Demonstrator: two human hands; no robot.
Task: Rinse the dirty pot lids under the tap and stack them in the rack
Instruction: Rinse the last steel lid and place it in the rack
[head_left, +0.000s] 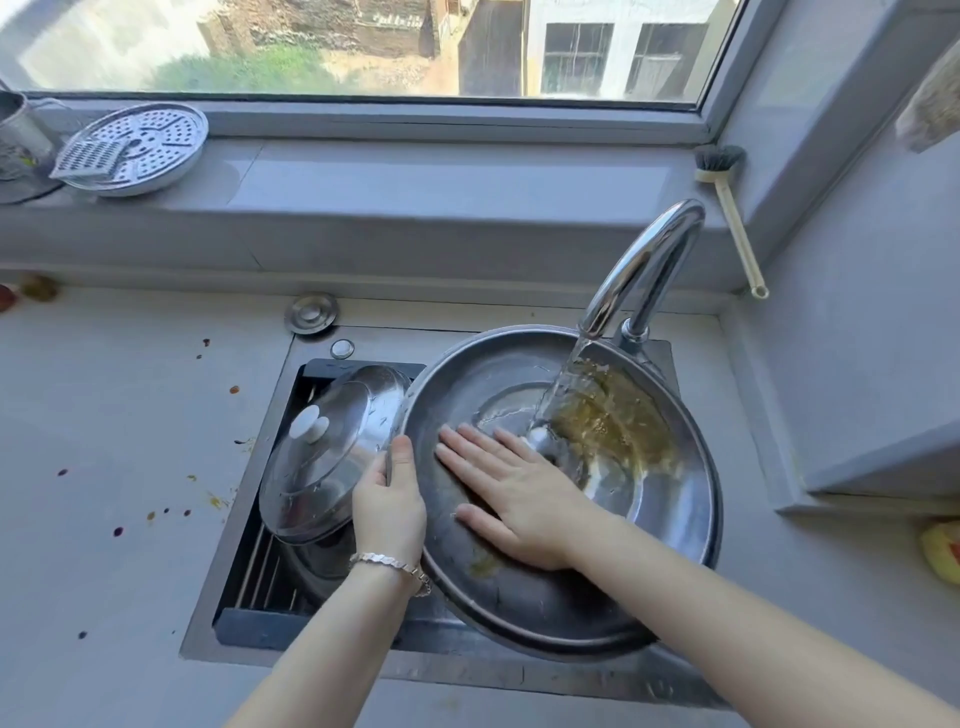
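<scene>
Gripping with left hand (389, 499) the left rim of large steel lid (545, 597), thumb hooked over the edge. Pressing right hand (511, 493) flat on the lid's inner face, fingers straight and spread. Held tilted above sink (236, 525), inner face up, below tap (644, 265). Receiving running water (561, 384) at upper right, beside yellow-brown residue (608, 421). Positioned just left of it: second lid (332, 467) with white knob (309, 423), tilted over wire rack (257, 569) inside the sink. Stored on window sill: perforated steamer plate (140, 148), brush (727, 208).
</scene>
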